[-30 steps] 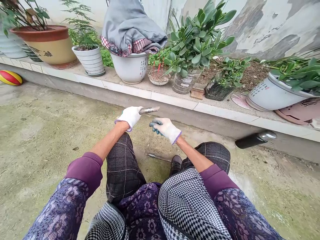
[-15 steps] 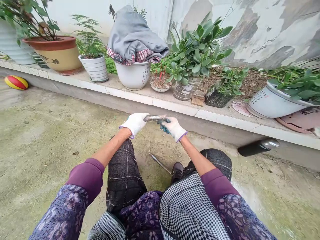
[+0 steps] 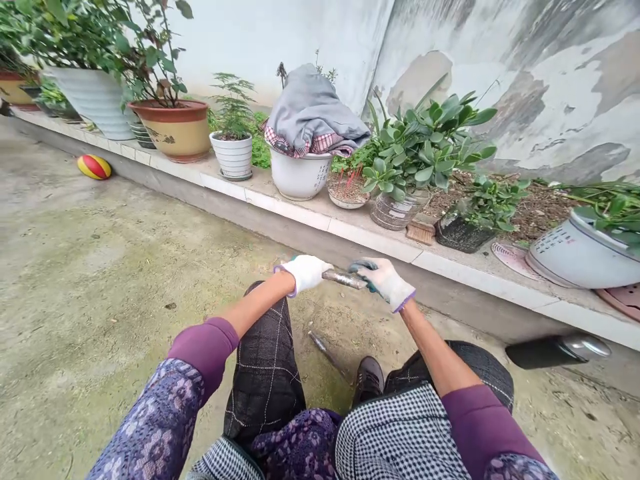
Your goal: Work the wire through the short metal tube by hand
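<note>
My left hand (image 3: 306, 273), in a white glove with a dark grip side, is closed on the left end of a short, rod-like thing (image 3: 345, 278). The rod is greyish brown with a shiny, uneven wrapping; its exact kind is unclear. At the rod's right end is my right hand (image 3: 385, 280), gloved the same way, with its dark-coated fingers curled by the tip. Part of its grip is hidden. Below, on the ground between my feet, lies a slim metallic tool (image 3: 327, 351), its far end blurred.
A tiled ledge (image 3: 300, 211) runs across in front with potted plants, a white pot (image 3: 300, 175) topped by grey cloth, and a small brush (image 3: 421, 231). A black flask (image 3: 555, 350) lies at the ledge's foot on the right. A red-yellow ball (image 3: 94, 167) rests far left.
The view has swung, so everything sits lower and farther right. Both hands still have the rod between them; my right fingers have shifted, showing more of the rod's right end.
</note>
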Demonstrator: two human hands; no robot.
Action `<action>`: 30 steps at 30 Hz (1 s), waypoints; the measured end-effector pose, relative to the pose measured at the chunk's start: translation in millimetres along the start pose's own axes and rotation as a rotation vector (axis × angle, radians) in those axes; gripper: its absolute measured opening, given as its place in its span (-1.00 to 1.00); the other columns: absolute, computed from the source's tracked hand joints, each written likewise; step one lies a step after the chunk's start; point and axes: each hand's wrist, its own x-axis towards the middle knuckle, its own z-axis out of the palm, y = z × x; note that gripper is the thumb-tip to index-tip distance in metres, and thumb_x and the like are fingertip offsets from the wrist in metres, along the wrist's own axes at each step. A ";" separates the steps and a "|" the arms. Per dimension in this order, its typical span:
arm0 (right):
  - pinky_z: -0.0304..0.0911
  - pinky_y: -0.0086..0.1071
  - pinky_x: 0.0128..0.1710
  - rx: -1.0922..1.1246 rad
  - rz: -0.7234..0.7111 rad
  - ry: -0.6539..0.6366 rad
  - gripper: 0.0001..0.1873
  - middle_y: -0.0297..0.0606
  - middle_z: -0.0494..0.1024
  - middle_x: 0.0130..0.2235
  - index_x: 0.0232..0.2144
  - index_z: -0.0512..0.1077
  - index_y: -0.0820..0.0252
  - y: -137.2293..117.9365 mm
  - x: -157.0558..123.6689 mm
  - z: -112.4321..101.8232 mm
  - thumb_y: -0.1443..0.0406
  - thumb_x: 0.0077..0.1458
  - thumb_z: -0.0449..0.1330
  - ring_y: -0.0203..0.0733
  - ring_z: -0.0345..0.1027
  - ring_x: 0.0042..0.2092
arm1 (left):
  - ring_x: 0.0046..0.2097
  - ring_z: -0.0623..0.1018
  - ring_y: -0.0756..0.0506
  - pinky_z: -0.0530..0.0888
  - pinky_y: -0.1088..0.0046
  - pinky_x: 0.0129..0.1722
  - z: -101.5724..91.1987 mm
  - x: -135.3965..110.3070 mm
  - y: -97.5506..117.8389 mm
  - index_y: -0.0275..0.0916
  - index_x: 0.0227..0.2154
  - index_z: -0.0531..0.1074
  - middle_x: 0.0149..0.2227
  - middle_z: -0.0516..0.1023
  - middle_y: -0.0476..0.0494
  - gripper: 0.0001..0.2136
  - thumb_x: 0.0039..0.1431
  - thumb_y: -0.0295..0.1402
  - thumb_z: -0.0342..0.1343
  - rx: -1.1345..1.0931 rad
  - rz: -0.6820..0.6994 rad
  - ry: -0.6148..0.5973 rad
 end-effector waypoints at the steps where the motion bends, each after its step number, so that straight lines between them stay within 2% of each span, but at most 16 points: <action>1: 0.04 -0.43 -0.66 0.076 0.085 0.016 -0.71 -0.34 0.41 -0.61 -0.48 0.53 0.21 3.4 1.8 -0.6 0.13 -0.22 0.20 -0.32 0.14 -0.60 | -0.22 0.64 -0.19 0.48 0.35 -0.25 -1.5 -0.3 -0.3 -0.07 -0.13 0.56 -0.23 0.66 -0.17 -0.71 0.30 -0.24 -0.07 -0.052 0.000 0.018; 2: 0.02 -0.43 -0.68 0.135 0.152 0.031 -0.69 -0.37 0.35 -0.65 -0.47 0.51 0.21 7.2 2.6 1.5 0.11 -0.25 0.20 -0.32 0.11 -0.63 | -0.22 0.64 -0.18 0.48 0.38 -0.25 -3.0 -0.6 -1.4 -0.07 -0.14 0.55 -0.24 0.66 -0.14 -0.71 0.30 -0.22 -0.07 -0.102 -0.003 0.038; 5: 0.03 -0.43 -0.70 0.196 0.192 -0.027 -0.66 -0.32 0.41 -0.60 -0.44 0.49 0.21 16.8 -1.9 21.5 0.11 -0.28 0.20 -0.30 0.18 -0.62 | -0.21 0.63 -0.15 0.47 0.41 -0.24 -6.3 -1.0 -7.7 -0.10 -0.15 0.55 -0.21 0.66 -0.12 -0.71 0.31 -0.20 -0.07 -0.200 -0.034 0.100; 8: 0.07 -0.45 -0.67 0.066 0.171 -0.150 -0.69 -0.29 0.46 -0.55 -0.43 0.51 0.19 14.8 -13.9 46.9 0.13 -0.23 0.16 -0.31 0.22 -0.59 | -0.16 0.64 -0.19 0.49 0.36 -0.20 -5.3 -0.2 -15.9 -0.14 -0.11 0.55 -0.16 0.66 -0.18 -0.69 0.32 -0.24 -0.08 -0.169 -0.114 0.117; 10: 0.11 -0.46 -0.63 -0.079 0.136 -0.216 -0.73 -0.31 0.46 -0.55 -0.43 0.52 0.18 6.1 -20.7 55.6 0.17 -0.14 0.13 -0.33 0.22 -0.59 | -0.12 0.64 -0.23 0.50 0.32 -0.17 -2.7 0.8 -19.4 -0.17 -0.09 0.56 -0.15 0.65 -0.24 -0.70 0.31 -0.30 -0.06 -0.086 -0.163 0.045; 13: 0.13 -0.47 -0.58 -0.249 0.072 -0.281 -0.77 -0.33 0.46 -0.56 -0.40 0.54 0.18 -9.9 -20.9 46.9 0.23 -0.06 0.12 -0.34 0.22 -0.57 | -0.08 0.64 -0.25 0.51 0.27 -0.11 1.4 2.4 -16.7 -0.20 -0.10 0.58 -0.13 0.65 -0.29 -0.71 0.30 -0.40 -0.04 0.046 -0.168 -0.066; 16: 0.14 -0.47 -0.52 -0.367 -0.018 -0.261 -0.79 -0.33 0.49 -0.54 -0.44 0.54 0.20 -16.1 -9.1 19.3 0.26 -0.05 0.12 -0.33 0.24 -0.53 | -0.09 0.64 -0.24 0.51 0.25 -0.11 3.5 3.4 -5.2 -0.21 -0.06 0.57 -0.16 0.65 -0.32 -0.70 0.28 -0.45 -0.02 0.142 -0.096 -0.086; 18: 0.16 -0.47 -0.50 -0.368 -0.047 -0.215 -0.80 -0.31 0.53 -0.49 -0.45 0.55 0.21 -12.1 0.3 1.1 0.27 -0.09 0.14 -0.32 0.27 -0.49 | -0.13 0.65 -0.24 0.51 0.27 -0.14 3.6 3.8 3.0 -0.19 -0.04 0.56 -0.20 0.65 -0.30 -0.69 0.28 -0.45 -0.02 0.161 -0.015 -0.079; 21: 0.13 -0.46 -0.57 -0.201 0.028 -0.157 -0.77 -0.31 0.50 -0.53 -0.44 0.53 0.23 -0.7 8.0 -11.5 0.23 -0.12 0.14 -0.33 0.22 -0.55 | -0.20 0.65 -0.22 0.50 0.33 -0.21 1.0 5.1 8.9 -0.13 -0.07 0.57 -0.26 0.65 -0.23 -0.71 0.29 -0.35 -0.02 0.067 0.028 -0.023; 25: 0.06 -0.47 -0.68 0.058 0.138 -0.081 -0.78 -0.34 0.42 -0.60 -0.44 0.47 0.23 1.8 1.6 1.8 0.21 -0.13 0.15 -0.35 0.16 -0.62 | -0.23 0.63 -0.13 0.46 0.43 -0.24 -7.9 10.5 6.3 -0.13 -0.16 0.57 -0.25 0.66 -0.13 -0.74 0.29 -0.25 -0.02 -0.147 -0.043 0.112; 28: 0.06 -0.50 -0.69 0.055 0.132 -0.082 -0.78 -0.32 0.46 -0.57 -0.40 0.48 0.24 -10.2 -11.9 19.3 0.22 -0.09 0.14 -0.36 0.21 -0.61 | -0.20 0.61 -0.08 0.44 0.50 -0.21 -15.9 17.6 4.1 -0.16 -0.15 0.55 -0.20 0.66 -0.09 -0.74 0.30 -0.24 -0.02 -0.256 -0.116 0.209; 30: 0.06 -0.52 -0.69 0.027 0.100 -0.132 -0.77 -0.32 0.48 -0.54 -0.38 0.49 0.22 -19.0 -21.7 26.6 0.23 -0.07 0.13 -0.36 0.24 -0.60 | -0.18 0.62 -0.09 0.45 0.48 -0.21 -20.5 21.4 3.3 -0.17 -0.11 0.54 -0.19 0.66 -0.12 -0.72 0.33 -0.24 -0.04 -0.231 -0.183 0.236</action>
